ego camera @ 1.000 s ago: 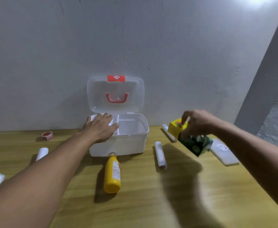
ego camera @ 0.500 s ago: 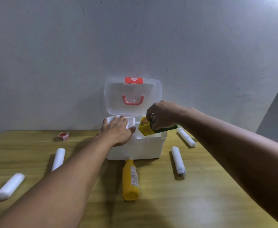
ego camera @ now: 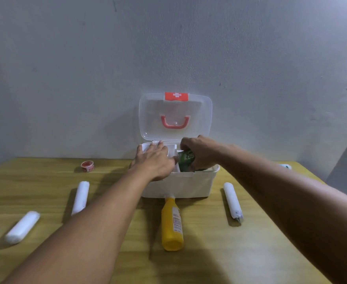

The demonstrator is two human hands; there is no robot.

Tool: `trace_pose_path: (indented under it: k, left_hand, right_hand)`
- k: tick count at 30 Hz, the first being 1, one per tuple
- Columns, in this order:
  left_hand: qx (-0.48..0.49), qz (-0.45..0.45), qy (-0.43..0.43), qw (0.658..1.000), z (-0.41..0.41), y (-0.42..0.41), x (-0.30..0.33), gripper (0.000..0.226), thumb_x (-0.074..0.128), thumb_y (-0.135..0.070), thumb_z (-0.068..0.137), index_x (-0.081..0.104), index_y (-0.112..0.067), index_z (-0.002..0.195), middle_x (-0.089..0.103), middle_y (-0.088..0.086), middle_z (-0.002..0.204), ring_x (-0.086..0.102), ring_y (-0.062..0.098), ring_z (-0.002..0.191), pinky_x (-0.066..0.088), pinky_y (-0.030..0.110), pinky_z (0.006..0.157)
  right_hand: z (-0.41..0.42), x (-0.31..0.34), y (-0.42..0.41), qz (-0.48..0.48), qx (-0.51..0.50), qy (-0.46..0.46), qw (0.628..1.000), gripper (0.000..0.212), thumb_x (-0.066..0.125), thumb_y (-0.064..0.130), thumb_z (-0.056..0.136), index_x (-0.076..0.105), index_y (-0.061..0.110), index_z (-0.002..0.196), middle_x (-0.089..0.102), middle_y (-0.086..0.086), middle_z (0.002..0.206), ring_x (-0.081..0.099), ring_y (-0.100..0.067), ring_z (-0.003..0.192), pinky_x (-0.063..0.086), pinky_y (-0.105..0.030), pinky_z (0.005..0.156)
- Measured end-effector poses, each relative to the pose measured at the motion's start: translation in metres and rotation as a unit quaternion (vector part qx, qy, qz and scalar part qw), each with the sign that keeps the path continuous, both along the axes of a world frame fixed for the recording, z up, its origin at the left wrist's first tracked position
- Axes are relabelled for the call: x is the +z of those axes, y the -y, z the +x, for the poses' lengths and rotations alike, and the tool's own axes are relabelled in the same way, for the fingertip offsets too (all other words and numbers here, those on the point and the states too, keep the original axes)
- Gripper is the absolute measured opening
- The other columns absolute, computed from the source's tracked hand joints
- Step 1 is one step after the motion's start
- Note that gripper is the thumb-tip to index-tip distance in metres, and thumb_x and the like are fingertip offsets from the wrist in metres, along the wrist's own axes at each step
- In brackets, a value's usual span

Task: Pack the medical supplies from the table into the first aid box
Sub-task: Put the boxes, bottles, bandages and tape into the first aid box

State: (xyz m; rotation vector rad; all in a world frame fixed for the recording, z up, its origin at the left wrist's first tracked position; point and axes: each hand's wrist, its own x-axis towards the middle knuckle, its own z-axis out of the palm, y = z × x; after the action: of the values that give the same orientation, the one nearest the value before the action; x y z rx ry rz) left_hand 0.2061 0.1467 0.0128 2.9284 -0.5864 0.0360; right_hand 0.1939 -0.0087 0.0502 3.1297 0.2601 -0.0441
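First aid box (ego camera: 189,184) open at 12 o'clock on counter (ego camera: 209,263). Left hand (ego camera: 155,160) flat, fingers released, on its left rim. Right hand (ego camera: 199,152) fingers grasping green carton (ego camera: 186,160) inside right compartment. Yellow bottle (ego camera: 172,224) lies at 6 o'clock of box.

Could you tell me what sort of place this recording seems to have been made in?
Probably a plain indoor room, perhaps at home rather than a clinic: a bare grey plaster wall, a wooden table pushed against it, and only a small first aid box with loose supplies laid out.
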Motion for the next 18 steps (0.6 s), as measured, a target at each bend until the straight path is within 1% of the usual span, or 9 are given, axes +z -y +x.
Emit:
trace_pose_path:
  k: [2,4,6,9,12,13,16,18]
  left_hand:
    - [0.0,-0.001,0.001,1.0,0.0,0.0,0.0,0.066,0.018,-0.052,0.098,0.015,-0.017,0.154,0.001,0.001,0.165,-0.002,0.02,0.152,-0.004,0.051,0.12]
    - [0.0,-0.004,0.0,1.0,-0.001,-0.001,-0.001,0.066,0.018,-0.051,0.098,0.015,-0.017,0.154,0.001,0.001,0.165,-0.002,0.019,0.152,-0.004,0.051,0.121]
    - [0.0,-0.002,0.004,1.0,0.0,-0.001,-0.001,0.064,0.018,-0.05,0.099,0.015,-0.017,0.154,0.001,0.001,0.165,-0.001,0.019,0.152,-0.004,0.051,0.121]
    - [0.003,-0.002,0.006,1.0,0.001,-0.001,-0.001,0.065,0.018,-0.05,0.098,0.016,-0.017,0.154,0.002,0.001,0.165,0.0,0.019,0.152,-0.003,0.051,0.121]
    - [0.002,0.0,0.005,1.0,0.002,-0.001,-0.002,0.066,0.017,-0.051,0.098,0.017,-0.017,0.154,0.002,0.001,0.165,0.0,0.019,0.152,-0.002,0.051,0.121]
    - [0.001,0.001,0.005,1.0,0.002,-0.001,-0.002,0.066,0.018,-0.052,0.098,0.016,-0.017,0.154,0.002,0.001,0.165,0.0,0.019,0.152,-0.003,0.051,0.121]
    - [-0.001,0.001,0.005,1.0,0.002,-0.002,-0.003,0.065,0.018,-0.052,0.098,0.016,-0.017,0.154,0.001,0.002,0.165,0.0,0.02,0.152,-0.002,0.052,0.121]
    - [-0.002,0.001,0.007,1.0,0.002,-0.001,-0.003,0.066,0.018,-0.052,0.098,0.016,-0.017,0.154,0.001,0.002,0.165,0.0,0.02,0.152,-0.002,0.052,0.121]
  right_hand:
    - [0.005,-0.009,-0.005,0.017,0.002,0.002,1.0,0.055,0.08,0.018,0.075,0.052,0.011,0.122,0.064,-0.01,0.111,0.062,-0.027,0.096,0.057,-0.036,0.081]
    - [0.013,-0.017,-0.008,0.013,-0.004,0.017,1.0,0.042,0.079,0.017,0.076,0.06,0.007,0.112,0.067,-0.013,0.103,0.065,-0.027,0.089,0.058,-0.038,0.079]
    - [0.019,-0.024,-0.01,0.021,-0.026,0.03,0.999,0.036,0.079,0.017,0.073,0.064,0.006,0.104,0.068,-0.013,0.097,0.065,-0.028,0.085,0.059,-0.042,0.078]
    - [0.022,-0.029,-0.01,0.047,-0.053,0.05,0.996,0.032,0.079,0.018,0.071,0.064,0.004,0.096,0.066,-0.011,0.089,0.065,-0.029,0.083,0.058,-0.041,0.077]
    - [0.023,-0.031,-0.009,0.075,-0.084,0.048,0.992,0.029,0.081,0.02,0.067,0.06,0.006,0.082,0.066,-0.01,0.084,0.065,-0.029,0.081,0.058,-0.038,0.073]
    - [0.023,-0.032,-0.009,0.09,-0.092,0.043,0.991,0.03,0.081,0.02,0.066,0.062,0.004,0.082,0.068,-0.011,0.086,0.066,-0.028,0.081,0.059,-0.038,0.074]
    - [0.021,-0.031,-0.008,0.128,-0.101,0.021,0.986,0.033,0.081,0.019,0.068,0.069,0.002,0.094,0.071,-0.014,0.092,0.068,-0.03,0.085,0.059,-0.042,0.079]
    - [0.018,-0.028,-0.006,0.145,-0.103,0.005,0.984,0.034,0.081,0.016,0.071,0.07,0.001,0.1,0.072,-0.015,0.097,0.069,-0.029,0.088,0.059,-0.041,0.08]
